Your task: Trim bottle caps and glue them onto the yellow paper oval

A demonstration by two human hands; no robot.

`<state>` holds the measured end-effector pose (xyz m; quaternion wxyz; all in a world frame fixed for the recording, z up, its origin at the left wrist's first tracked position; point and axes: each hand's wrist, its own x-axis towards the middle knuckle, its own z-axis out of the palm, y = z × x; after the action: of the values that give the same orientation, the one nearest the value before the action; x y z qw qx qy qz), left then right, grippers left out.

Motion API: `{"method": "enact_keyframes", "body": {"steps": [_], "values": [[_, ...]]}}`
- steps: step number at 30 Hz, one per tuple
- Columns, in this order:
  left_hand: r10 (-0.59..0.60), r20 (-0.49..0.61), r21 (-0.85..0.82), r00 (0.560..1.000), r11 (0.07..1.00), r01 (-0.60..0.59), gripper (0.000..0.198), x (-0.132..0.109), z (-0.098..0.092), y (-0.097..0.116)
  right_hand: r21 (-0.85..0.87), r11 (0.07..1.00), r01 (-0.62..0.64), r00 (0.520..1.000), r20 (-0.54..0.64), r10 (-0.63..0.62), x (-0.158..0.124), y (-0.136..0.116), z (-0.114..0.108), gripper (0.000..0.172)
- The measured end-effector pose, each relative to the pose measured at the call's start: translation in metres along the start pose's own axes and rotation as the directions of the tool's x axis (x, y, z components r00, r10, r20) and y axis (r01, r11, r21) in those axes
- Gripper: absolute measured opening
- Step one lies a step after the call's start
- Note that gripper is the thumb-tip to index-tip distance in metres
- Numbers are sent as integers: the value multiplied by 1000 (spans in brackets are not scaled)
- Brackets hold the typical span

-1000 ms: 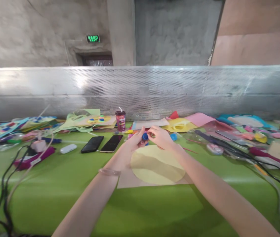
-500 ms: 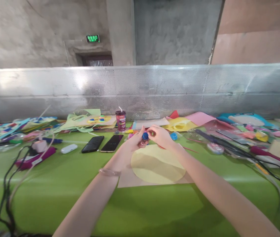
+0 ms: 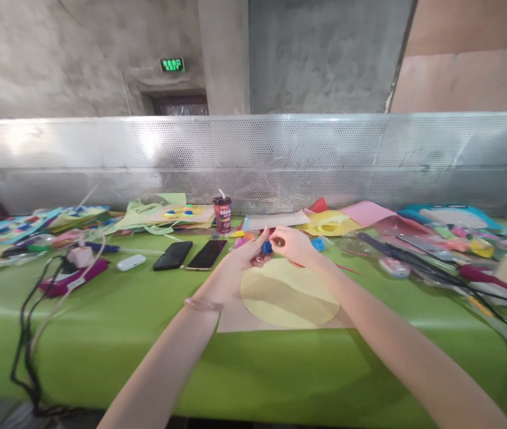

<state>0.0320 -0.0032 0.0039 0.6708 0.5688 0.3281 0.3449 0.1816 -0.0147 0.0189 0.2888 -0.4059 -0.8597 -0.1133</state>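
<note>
My left hand [image 3: 255, 253] is closed around a small blue lump [image 3: 267, 246], which looks like modelling clay. My right hand [image 3: 291, 243] meets it from the right, thumb and fingertips pinched at the lump's edge; whether they hold a bit of it is hidden. Below both hands lies a pale yellow paper oval [image 3: 289, 295] on a light pinkish sheet [image 3: 230, 322]. Another blue piece [image 3: 318, 244] sits just past my right wrist, and a thin red stick [image 3: 347, 269] lies to the right of the oval.
Left of my hands are two phones [image 3: 207, 255], a white case [image 3: 131, 263] and a purple power strip [image 3: 74, 279] with cables. Behind stands a drink cup [image 3: 222, 214] with a straw. Coloured paper [image 3: 331, 222] lines the back; black cables [image 3: 432, 265] run along the right.
The whole view has shifted slightly, so everything appears a little further right. Both hands keep to the blue lump, with only small finger movement.
</note>
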Motion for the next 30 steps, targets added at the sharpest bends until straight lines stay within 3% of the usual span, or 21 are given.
{"method": "enact_keyframes", "body": {"steps": [9,16,22,30], "values": [[-6,55,-21,998,1000,7,51,2,-5,3,131,990,-57,997,-44,63,2,6,9,23],[19,26,-27,999,999,-18,27,9,-13,-3,213,976,-56,995,-69,73,3,13,3,22],[24,53,-33,998,999,-23,51,7,-12,0,144,989,-17,1000,-9,19,3,6,0,20],[8,41,-24,999,1000,-7,55,2,-4,3,9,1000,-7,1000,13,7,1,5,2,21]]}}
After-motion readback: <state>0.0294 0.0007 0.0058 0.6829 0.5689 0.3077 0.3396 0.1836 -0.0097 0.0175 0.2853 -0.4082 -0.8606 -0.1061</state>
